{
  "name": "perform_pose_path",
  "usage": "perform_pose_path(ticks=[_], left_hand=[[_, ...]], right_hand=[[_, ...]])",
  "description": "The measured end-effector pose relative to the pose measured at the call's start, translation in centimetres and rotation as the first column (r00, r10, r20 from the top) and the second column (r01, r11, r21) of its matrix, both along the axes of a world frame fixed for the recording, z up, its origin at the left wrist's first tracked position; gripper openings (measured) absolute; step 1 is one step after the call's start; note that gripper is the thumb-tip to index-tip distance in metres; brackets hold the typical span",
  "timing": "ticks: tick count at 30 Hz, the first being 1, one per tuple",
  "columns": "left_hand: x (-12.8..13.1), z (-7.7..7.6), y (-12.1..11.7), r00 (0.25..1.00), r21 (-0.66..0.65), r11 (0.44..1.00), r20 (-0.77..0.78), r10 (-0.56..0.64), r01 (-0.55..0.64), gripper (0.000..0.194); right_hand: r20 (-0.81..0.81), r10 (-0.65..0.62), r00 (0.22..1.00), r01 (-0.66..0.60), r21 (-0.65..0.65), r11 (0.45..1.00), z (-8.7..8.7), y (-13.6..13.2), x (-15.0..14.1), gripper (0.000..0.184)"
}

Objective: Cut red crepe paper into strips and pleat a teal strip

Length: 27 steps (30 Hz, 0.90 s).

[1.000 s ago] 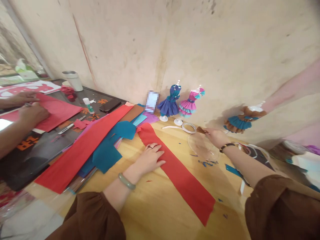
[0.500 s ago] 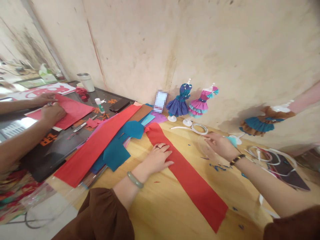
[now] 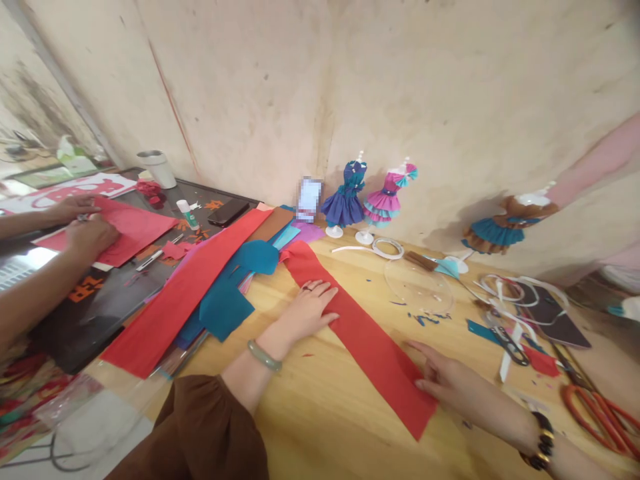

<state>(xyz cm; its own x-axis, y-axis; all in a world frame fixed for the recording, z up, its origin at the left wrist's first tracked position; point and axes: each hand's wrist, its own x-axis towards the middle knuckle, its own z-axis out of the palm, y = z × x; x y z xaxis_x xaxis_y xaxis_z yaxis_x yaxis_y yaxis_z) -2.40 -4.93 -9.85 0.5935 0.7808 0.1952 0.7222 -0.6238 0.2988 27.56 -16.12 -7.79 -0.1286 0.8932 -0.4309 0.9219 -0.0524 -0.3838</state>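
A long red strip [image 3: 370,353], which looks like crepe paper, lies slantwise across the wooden table, its far end slightly crumpled. My left hand [image 3: 313,307] rests flat on the strip's left edge towards the far end, fingers stretched out. At the near right end, my right hand [image 3: 445,377] has its index finger pointing out and its thumb touching the strip; nothing is held in it. A second red strip [image 3: 195,287] lies to the left over several coloured sheets. Two teal cut pieces [image 3: 227,310] sit beside it.
Small dressed mannequins [image 3: 345,197] stand along the wall beside a phone [image 3: 309,200]. A roll of tape [image 3: 387,249], orange-handled scissors [image 3: 595,413] and small snips [image 3: 510,343] lie rightwards. At left, another person's hands [image 3: 93,233] work on a red sheet [image 3: 135,227].
My right hand has come back from near the tape roll to the strip's near end. My left hand stays on the strip. The view has turned slightly right.
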Motion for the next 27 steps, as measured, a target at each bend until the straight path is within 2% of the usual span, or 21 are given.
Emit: perform_pose_path(ticks=[3,9,14,19,24,27], left_hand=[[0.1,0.1,-0.1,1.0,-0.006,1.0,0.002,-0.025,0.025,0.056],[0.1,1.0,-0.8,0.994,-0.055,0.993,0.025,-0.105,0.106,0.066],[0.1,1.1,-0.7,0.994,-0.043,0.994,0.022,-0.103,0.103,0.07],[-0.2,0.6,-0.1,0.997,0.017,0.997,-0.001,0.079,-0.079,0.06],[-0.7,-0.1,0.6,0.979,0.029,0.978,0.001,0.205,-0.204,0.054],[-0.8,-0.2,0.9,0.974,0.068,0.971,0.042,0.225,-0.227,0.054]], right_hand=[[-0.044,-0.029,0.999,0.03,0.02,0.999,-0.3,-1.0,0.2,0.059],[-0.087,-0.001,0.996,0.0,-0.007,1.0,-0.3,-1.8,0.4,0.016],[-0.084,0.024,0.996,-0.025,-0.004,1.0,-0.2,-2.2,0.4,0.018],[-0.09,0.008,0.996,0.001,0.106,0.994,0.0,-1.5,0.8,0.025],[-0.162,-0.017,0.987,0.03,0.075,0.997,-0.3,-0.3,0.4,0.026],[-0.219,-0.031,0.975,0.045,0.058,0.997,-0.6,-0.1,-0.3,0.027]])
